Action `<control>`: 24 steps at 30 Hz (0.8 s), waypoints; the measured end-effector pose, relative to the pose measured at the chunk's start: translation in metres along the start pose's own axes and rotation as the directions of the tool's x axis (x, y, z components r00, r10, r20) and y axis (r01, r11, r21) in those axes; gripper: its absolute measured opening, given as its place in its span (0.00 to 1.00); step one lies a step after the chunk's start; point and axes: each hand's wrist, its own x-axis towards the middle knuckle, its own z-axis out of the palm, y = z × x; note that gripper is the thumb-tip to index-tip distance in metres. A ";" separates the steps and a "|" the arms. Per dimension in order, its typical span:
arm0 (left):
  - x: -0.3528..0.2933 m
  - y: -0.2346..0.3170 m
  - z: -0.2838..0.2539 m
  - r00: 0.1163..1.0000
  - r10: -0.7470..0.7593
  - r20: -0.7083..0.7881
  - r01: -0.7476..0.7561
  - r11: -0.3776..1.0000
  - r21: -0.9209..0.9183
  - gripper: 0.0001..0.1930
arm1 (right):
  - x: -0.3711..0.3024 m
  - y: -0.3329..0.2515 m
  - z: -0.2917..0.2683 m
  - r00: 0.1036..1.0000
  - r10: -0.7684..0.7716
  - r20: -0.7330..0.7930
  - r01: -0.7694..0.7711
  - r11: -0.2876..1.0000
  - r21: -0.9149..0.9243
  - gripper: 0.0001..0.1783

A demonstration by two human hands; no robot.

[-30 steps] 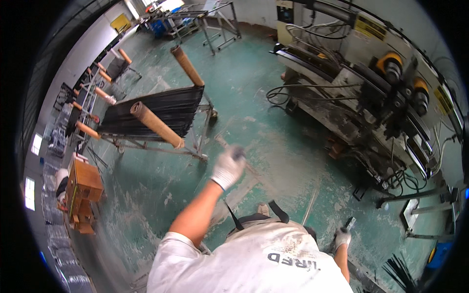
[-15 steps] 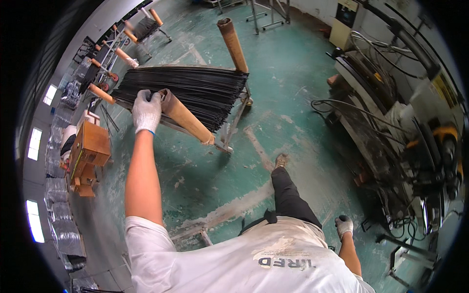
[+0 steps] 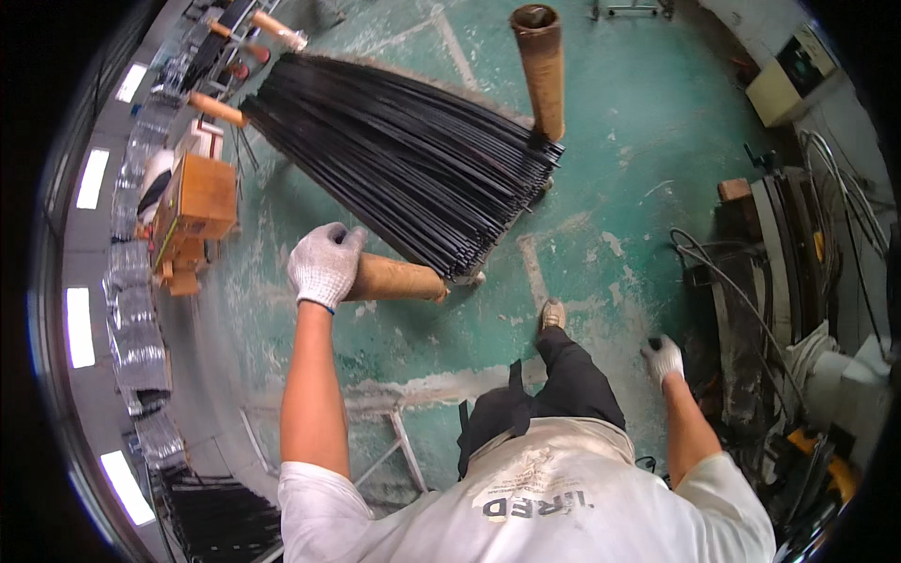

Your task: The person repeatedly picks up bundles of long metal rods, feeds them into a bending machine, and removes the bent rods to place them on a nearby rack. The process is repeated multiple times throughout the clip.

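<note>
My left hand (image 3: 324,266), in a white knit glove, is closed around the upper end of a brown cardboard tube (image 3: 404,279). This tube stands at the near corner of a cart loaded with a thick bundle of long, thin black rods (image 3: 404,155). Another brown tube (image 3: 541,80), its hollow top showing, rises at the cart's far right corner. Lower down at my right side hangs my right hand (image 3: 664,358), gloved in white with dark fingertips. Its fingers are loosely bent and a little apart, and I see nothing in them.
Machinery with loose cables (image 3: 751,291) lines the right side. At the left, a cardboard box (image 3: 199,195) stands near a row of silvery wrapped bundles (image 3: 131,291). More black rods (image 3: 221,516) lie at the lower left, beside a metal frame (image 3: 408,450). The green floor (image 3: 619,206) has worn patches.
The rod cart now appears closer and turned, with its right end swung nearer. My left hand stays on the tube. The box and machinery have shifted in view as I moved.
</note>
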 end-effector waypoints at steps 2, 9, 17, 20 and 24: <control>-0.005 0.000 -0.001 0.999 -0.002 -0.044 0.001 1.000 -0.023 0.20 | 0.044 -0.072 -0.011 0.992 -0.129 0.004 0.128 0.991 0.034 0.29; -0.017 0.008 0.001 0.987 -0.013 -0.158 0.000 0.997 -0.082 0.13 | 0.087 -0.323 0.046 0.858 -0.487 0.166 0.479 0.874 0.087 0.32; -0.032 0.021 0.001 0.989 -0.047 -0.142 0.013 0.974 -0.228 0.07 | 0.073 -0.454 0.200 0.734 -0.576 0.361 0.642 0.761 -0.091 0.41; -0.038 0.025 0.002 0.990 -0.056 -0.131 0.015 0.955 -0.296 0.06 | 0.094 -0.476 0.251 0.772 -0.552 0.314 0.622 0.758 -0.197 0.44; -0.043 0.025 0.006 0.994 -0.037 -0.105 0.006 0.958 -0.285 0.05 | 0.102 -0.495 0.299 0.842 -0.500 0.203 0.539 0.774 -0.333 0.54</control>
